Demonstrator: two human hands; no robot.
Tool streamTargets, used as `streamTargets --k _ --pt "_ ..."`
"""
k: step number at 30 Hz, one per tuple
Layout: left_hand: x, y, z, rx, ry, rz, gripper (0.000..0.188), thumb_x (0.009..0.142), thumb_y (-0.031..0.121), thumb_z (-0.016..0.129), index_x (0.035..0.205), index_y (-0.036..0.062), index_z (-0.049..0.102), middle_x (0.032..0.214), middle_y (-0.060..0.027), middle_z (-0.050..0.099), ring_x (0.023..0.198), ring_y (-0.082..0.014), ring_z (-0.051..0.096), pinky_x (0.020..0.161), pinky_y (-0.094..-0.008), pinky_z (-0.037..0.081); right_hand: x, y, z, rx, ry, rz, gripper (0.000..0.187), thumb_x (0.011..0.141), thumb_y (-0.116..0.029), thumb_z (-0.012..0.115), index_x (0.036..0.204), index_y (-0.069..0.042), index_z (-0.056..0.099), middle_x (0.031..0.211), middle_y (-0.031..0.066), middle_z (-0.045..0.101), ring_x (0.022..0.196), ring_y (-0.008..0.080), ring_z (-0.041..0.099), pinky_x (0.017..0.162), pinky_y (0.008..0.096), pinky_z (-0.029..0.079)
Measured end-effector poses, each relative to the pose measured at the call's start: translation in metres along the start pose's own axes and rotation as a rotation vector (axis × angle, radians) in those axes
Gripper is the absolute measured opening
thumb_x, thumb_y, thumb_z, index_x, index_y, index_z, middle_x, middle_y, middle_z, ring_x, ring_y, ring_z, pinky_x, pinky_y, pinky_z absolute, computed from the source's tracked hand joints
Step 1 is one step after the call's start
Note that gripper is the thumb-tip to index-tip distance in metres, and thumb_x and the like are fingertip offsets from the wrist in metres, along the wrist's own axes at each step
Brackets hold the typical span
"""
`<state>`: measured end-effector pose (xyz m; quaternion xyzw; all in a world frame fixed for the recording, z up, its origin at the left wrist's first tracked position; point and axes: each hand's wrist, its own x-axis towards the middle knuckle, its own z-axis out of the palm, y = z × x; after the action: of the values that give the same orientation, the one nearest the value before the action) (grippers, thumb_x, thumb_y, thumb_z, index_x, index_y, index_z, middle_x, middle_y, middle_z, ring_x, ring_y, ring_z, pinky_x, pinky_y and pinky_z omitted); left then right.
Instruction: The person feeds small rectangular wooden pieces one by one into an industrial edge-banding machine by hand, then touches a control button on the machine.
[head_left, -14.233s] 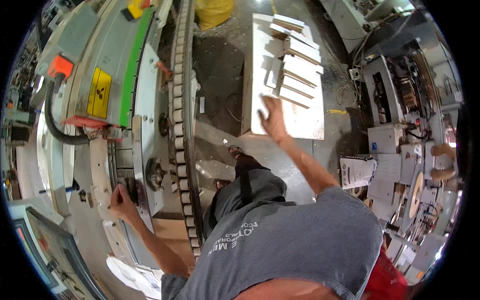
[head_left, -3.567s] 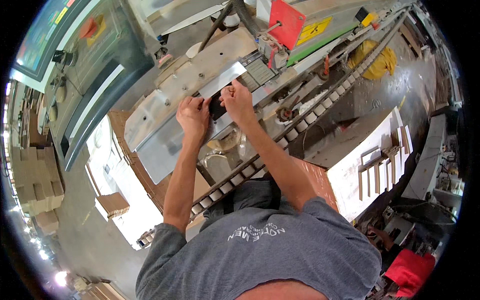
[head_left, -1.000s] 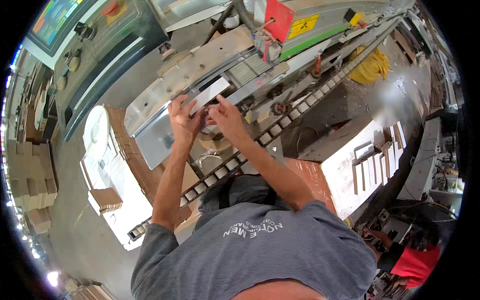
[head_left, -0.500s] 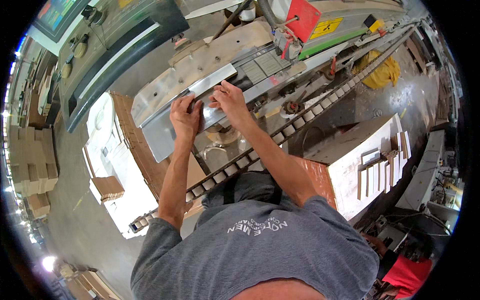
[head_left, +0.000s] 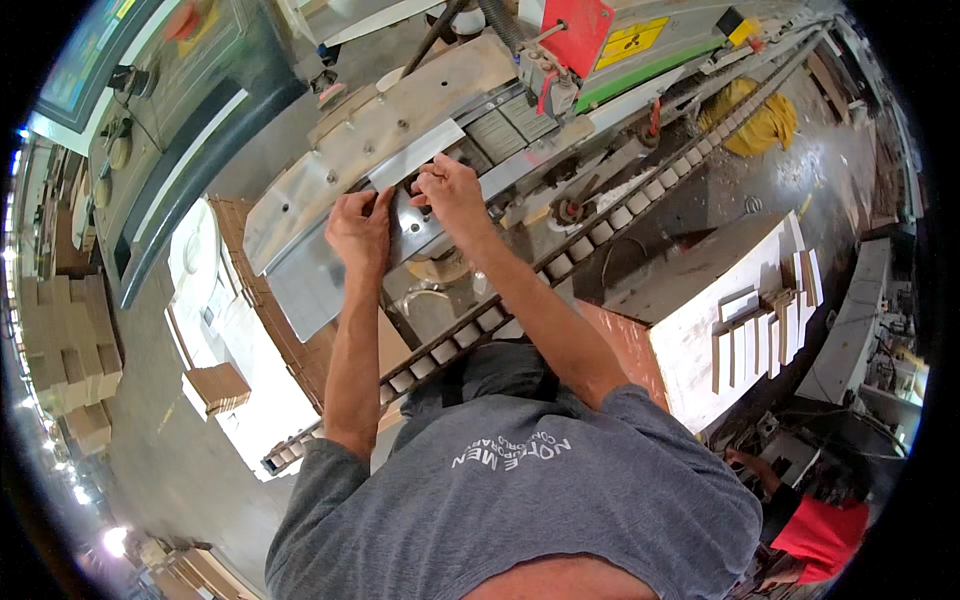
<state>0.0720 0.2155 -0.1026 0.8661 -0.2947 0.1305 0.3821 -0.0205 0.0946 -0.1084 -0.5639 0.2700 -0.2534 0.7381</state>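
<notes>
Work at the machine bed (head_left: 300,215): I judge this to be a two-handed adjusting step, my left hand (head_left: 358,235) and right hand (head_left: 452,195) both beside the pale strip (head_left: 425,148).
Next move: seems to call for small fingertip corrections, both hands working together, with the strip's long edge kept in line with the bed.
Left fingers: bent, thumb and forefinger close to the strip's near end; cannot tell whether they pinch it or only rest there.
Right fingers: curled, tips drawn in over the dark gap next to the strip; cannot tell whether anything is between them.
Strip, position: on the bed, just beyond my fingers, its far end near the slatted track (head_left: 508,132).
Strip, look: long, narrow, flat, whitish, smooth as far as I can see; near end partly hidden by my left hand.
Metal plate (head_left: 415,228): shiny, with holes, between my wrists, on my side of the strip.
</notes>
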Motion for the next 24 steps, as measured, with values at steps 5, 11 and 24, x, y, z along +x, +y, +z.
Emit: streamTargets --k 5,11,24 --pt "0.01 0.011 0.026 0.006 -0.011 0.199 0.018 0.078 0.021 0.08 0.075 0.0055 0.071 0.071 -0.011 0.063 0.067 -0.0314 0.062 0.062 -0.0417 0.049 0.015 -0.008 -0.023 -0.022 0.044 -0.016 0.016 0.092 -0.008 0.054 0.088 0.007 0.056 0.088 0.0115 0.066 0.07 0.0146 0.068 0.061 0.0266 0.056" --pt "0.026 0.047 0.066 0.024 -0.04 0.342 0.024 0.082 0.024 0.076 0.069 0.0054 0.066 0.069 -0.0122 0.059 0.066 -0.0344 0.061 0.059 -0.0449 0.049 0.045 -0.009 -0.066 -0.035 0.13 -0.015 0.011 0.091 -0.008 0.057 0.088 0.003 0.058 0.083 0.0043 0.062 0.068 0.0103 0.062 0.064 0.0253 0.057" --pt "0.054 0.123 0.15 0.012 -0.219 0.34 0.025 0.084 0.03 0.074 0.073 0.0077 0.07 0.071 -0.0117 0.064 0.069 -0.0352 0.064 0.061 -0.0447 0.05 -0.031 -0.038 -0.116 -0.146 0.12 -0.197 0.044 0.095 -0.012 0.061 0.135 0.003 0.05 0.117 0.0149 0.061 0.085 0.0153 0.058 0.066 0.0304 0.05"
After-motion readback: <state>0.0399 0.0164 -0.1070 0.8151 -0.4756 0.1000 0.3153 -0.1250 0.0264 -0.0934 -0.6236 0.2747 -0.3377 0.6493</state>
